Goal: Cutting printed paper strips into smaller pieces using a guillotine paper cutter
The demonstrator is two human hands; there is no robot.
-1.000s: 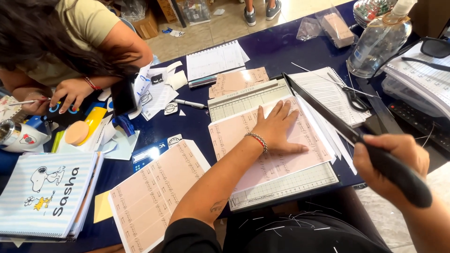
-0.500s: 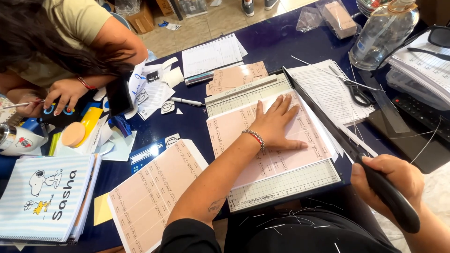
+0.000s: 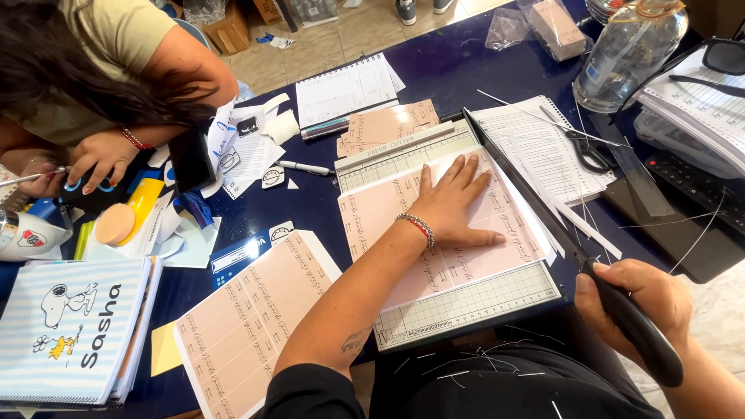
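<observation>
My left hand (image 3: 452, 203) lies flat, fingers spread, on a stack of pink printed sheets (image 3: 388, 217) that rests on a grey paper cutter (image 3: 466, 306). A beaded bracelet circles that wrist. My right hand (image 3: 638, 301) grips the black handle (image 3: 648, 341) of the cutter's long blade arm (image 3: 528, 198), which runs down the sheets' right edge, nearly level with the board.
A second pink sheet stack (image 3: 248, 326) lies front left beside a striped spiral notebook (image 3: 66, 330). Another person (image 3: 93, 70) leans over the far left with scissors. Lined paper (image 3: 535, 143), scissors (image 3: 586, 151), a clear bottle (image 3: 628, 54) and thin paper offcuts sit right.
The blade arm has come down lower toward the board with my right hand on its handle. My left hand stays pressed on the pink sheets.
</observation>
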